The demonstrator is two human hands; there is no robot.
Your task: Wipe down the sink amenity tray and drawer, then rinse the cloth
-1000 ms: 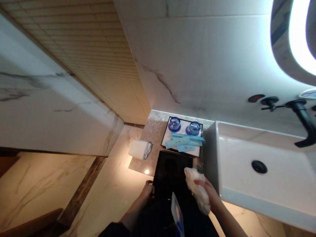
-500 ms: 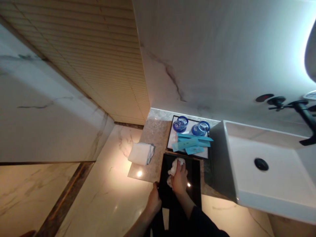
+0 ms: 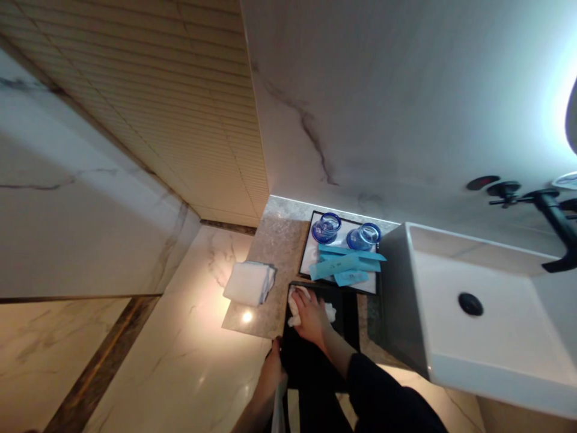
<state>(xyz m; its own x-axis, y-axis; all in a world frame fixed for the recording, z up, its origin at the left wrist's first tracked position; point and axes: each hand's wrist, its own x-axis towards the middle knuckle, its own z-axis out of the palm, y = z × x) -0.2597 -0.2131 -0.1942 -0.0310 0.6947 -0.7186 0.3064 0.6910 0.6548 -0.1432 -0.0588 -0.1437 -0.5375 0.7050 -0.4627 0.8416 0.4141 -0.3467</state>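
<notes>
Head camera view: the right hand (image 3: 312, 320) is clutching a bunched white cloth (image 3: 294, 310) and pressing it on a black tray (image 3: 347, 319), near its far left corner. The left hand (image 3: 273, 361) is gripping that tray's left edge, but some fingers are hiding. The tray seems to be resting partly on the bench (image 3: 279, 252), its near end poking out. Just behind, two blue glasses (image 3: 325, 228) and some blue packets (image 3: 345, 264) are sitting on a white tray (image 3: 308, 255). A white folded pile (image 3: 246, 284) is lying to the left. The right hand looks to be doing the wiping step; moving the cloth across would be calling for a firm left hold.
</notes>
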